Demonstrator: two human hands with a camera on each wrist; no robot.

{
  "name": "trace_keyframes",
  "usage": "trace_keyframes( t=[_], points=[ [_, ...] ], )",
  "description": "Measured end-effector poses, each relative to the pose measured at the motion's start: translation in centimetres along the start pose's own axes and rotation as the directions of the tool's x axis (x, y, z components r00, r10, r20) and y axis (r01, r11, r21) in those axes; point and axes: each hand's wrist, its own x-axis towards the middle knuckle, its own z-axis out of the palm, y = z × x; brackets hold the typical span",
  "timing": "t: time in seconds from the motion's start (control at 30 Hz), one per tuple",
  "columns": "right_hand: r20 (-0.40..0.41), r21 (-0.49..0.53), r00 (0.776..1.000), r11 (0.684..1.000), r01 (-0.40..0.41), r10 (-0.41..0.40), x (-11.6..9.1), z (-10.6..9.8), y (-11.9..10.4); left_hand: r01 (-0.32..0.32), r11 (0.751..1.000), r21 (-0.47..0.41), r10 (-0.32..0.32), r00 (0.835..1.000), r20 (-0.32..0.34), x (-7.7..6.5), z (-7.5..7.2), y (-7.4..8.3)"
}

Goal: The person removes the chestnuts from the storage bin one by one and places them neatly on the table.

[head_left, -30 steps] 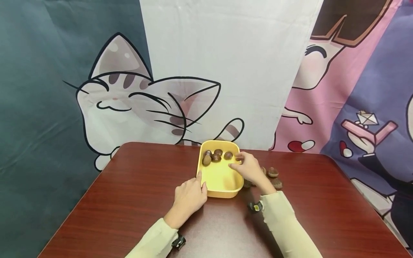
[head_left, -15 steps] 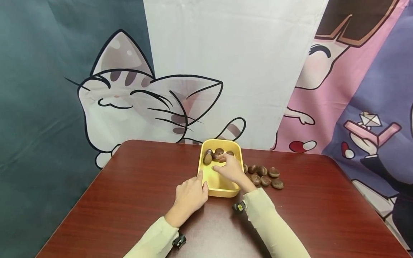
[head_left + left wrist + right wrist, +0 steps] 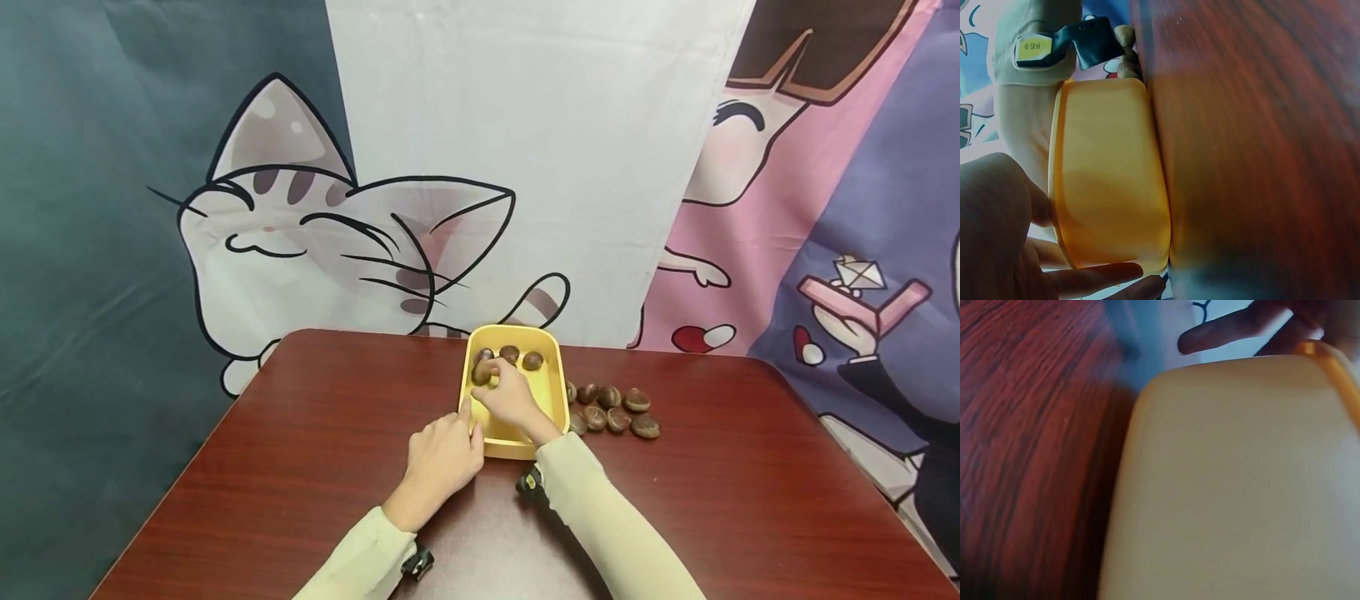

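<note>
Nearby, chestnuts beside yellow tray, cat backdrop

We list one counter: reddish-brown, wood-grained, glossy, its far corners rounded. Directly on it we record: one tray, yellow, rectangular with rounded corners, by the far edge; eight visible nuts, brown, in two loose rows just right of the tray.
</note>
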Motion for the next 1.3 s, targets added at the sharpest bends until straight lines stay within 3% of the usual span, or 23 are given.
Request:
trace_keyframes(
  t=[0.3, 0.57, 0.73, 1.3],
  points=[
    [-0.027, -0.026, 1.000, 1.000, 0.002, -0.002, 0.7, 0.5, 0.4, -0.012, 1.000, -0.002, 0.012, 1.000, -0.013, 0.0, -0.2, 0.0],
    [0.049, -0.086, 0.997, 0.995, 0.057, -0.053, 1.0, 0.7, 0.9, 0.012, 1.000, -0.009, -0.012, 1.000, 0.019, 0.1, 0.0, -0.1],
    [0.054, -0.057, 0.995, 0.994, 0.093, -0.089, 1.1, 0.8, 1.1, 0.009, 1.000, -0.008, -0.009, 1.000, 0.011, 0.1, 0.0, -0.1],
    [0.091, -0.095, 0.992, 0.991, 0.091, -0.083, 0.6, 0.7, 1.2, 0.026, 0.999, -0.028, -0.024, 0.998, 0.058, 0.1, -0.1, 0.1]
  ],
)
